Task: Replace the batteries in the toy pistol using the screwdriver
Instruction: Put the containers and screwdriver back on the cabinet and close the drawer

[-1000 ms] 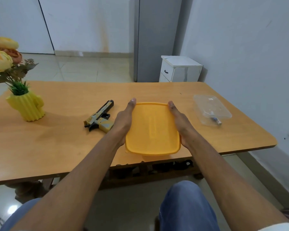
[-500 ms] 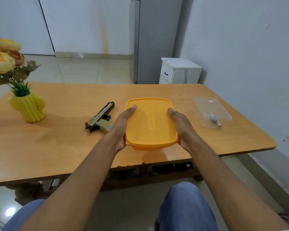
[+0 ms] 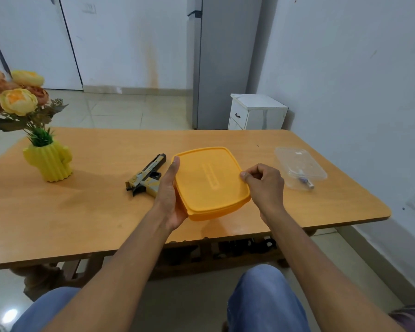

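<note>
Orange lidded box [image 3: 210, 183] held above worktop [image 3: 82, 212]: left hand [image 3: 169, 196] cups its left side, right hand [image 3: 264, 185] pinches the lid's right rim. Toy pistol [image 3: 146, 177] lies just left. Risk: lid pops, box tips, contents spill onto pistol.

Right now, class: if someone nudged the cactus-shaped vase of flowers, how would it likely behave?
The cactus-shaped vase would probably tip rather than slide: its flowers spread high and leftward, beyond the base. It looks like light plastic, so likely easy to topple.
</note>
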